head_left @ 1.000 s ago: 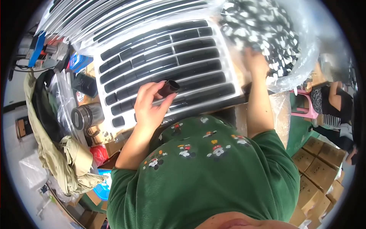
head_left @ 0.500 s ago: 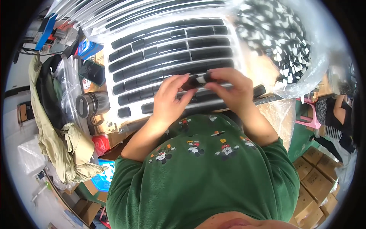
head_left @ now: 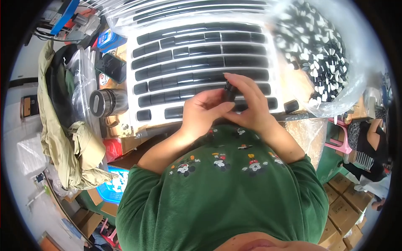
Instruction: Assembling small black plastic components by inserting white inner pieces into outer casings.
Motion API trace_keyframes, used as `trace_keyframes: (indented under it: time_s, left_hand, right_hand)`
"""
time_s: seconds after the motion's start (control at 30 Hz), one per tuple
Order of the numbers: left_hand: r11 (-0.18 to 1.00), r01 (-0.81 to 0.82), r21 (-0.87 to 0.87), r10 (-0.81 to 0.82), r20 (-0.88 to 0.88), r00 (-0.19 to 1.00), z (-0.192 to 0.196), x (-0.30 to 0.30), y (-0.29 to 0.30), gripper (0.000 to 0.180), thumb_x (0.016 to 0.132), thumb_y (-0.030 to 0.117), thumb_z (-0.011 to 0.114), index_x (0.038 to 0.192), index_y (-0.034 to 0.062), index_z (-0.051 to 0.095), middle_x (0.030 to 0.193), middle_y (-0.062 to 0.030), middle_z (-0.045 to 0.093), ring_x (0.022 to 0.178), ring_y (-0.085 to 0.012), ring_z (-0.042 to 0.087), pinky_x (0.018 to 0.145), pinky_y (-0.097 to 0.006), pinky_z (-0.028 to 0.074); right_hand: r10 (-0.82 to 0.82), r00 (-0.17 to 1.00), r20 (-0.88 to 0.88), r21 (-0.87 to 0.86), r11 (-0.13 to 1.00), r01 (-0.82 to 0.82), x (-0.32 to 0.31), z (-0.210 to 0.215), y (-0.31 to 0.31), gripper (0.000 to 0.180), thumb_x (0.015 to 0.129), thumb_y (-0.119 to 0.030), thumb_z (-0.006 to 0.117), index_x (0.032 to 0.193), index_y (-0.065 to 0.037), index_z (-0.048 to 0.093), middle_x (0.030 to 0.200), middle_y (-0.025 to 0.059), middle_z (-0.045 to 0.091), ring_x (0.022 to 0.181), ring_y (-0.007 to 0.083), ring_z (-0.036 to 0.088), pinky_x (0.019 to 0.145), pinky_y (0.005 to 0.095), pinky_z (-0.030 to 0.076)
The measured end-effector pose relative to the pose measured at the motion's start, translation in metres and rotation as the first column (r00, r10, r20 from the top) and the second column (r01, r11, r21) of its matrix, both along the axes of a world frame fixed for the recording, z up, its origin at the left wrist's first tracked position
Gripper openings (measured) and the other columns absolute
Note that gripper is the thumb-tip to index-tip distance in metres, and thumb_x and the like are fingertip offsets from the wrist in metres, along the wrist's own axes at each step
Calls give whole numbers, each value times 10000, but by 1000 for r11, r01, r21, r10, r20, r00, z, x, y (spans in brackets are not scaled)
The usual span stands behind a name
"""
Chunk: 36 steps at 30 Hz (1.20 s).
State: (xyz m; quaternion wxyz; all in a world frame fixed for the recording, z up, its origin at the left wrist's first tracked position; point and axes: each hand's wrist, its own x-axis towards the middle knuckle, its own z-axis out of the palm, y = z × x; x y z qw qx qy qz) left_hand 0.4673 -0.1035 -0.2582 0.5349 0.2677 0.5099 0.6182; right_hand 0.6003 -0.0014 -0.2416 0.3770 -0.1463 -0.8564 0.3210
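In front of my chest, both hands meet around a small glossy black tube, standing roughly upright above the nearest rows of the tray. My left hand curls around its lower left side, thumb stretched toward the right hand. My right hand pinches it from the right, index fingertip at its upper end. Fingers cover much of the tube. Beneath lies a white tray with rows of similar black tubes. A single black tube lies beside the tray's near right corner.
A clear plastic bag at right holds many small black-and-white pieces. Left of the tray are a lidded jar, a phone and a blue container. Cardboard boxes and a pink stool stand lower right.
My hands have come closer together. The black piece, held sideways with a white part showing between my fingertips, is now upright with no white visible. The whole view has shifted slightly.
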Motion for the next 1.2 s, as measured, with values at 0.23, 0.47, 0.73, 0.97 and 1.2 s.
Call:
trace_keyframes:
  time_s: [0.23,0.47,0.73,0.97,1.2]
  left_hand:
    - [1000,-23,8,22,11,1000,7,2,-4,312,802,-49,664,1104,-46,586,975,-116,662,882,-154,643,792,-274,533]
    - [993,-17,-118,43,224,974,-7,6,-8,289,821,-9,652,1092,-59,566,974,-145,652,861,-211,658,783,-312,549]
    - [991,15,133,-79,490,868,-4,-2,-15,258,898,-8,522,1150,-64,540,1017,-188,633,937,-274,637,821,-383,541]
    - [989,64,130,-117,461,880,1,-14,-28,250,904,-7,508,1144,-67,544,999,-179,638,921,-250,637,832,-355,527]
    - [991,-125,47,121,-703,701,-13,-61,-75,364,703,99,773,1037,46,638,951,-81,661,839,-163,636,756,-298,511]
  right_hand:
    - [-18,999,-30,22,1000,18,-5,4,-3,611,596,-28,761,1170,5,553,1146,157,605,1009,278,610,844,335,508]
    - [-79,993,84,-121,989,89,-6,-10,-14,613,580,-45,766,1159,-5,568,1138,122,617,1007,202,610,870,295,476]
    - [57,995,-78,2,998,-57,-25,3,-10,650,568,-46,767,1170,-9,525,1145,171,579,1015,309,586,839,349,493]
    - [136,989,60,-63,989,-133,-23,13,-14,639,567,-65,780,1152,1,531,1120,163,599,990,309,597,825,346,480]
    - [515,845,146,-401,811,-425,-45,13,-9,569,672,-81,777,1193,-46,552,1276,138,513,1136,261,526,885,341,456]
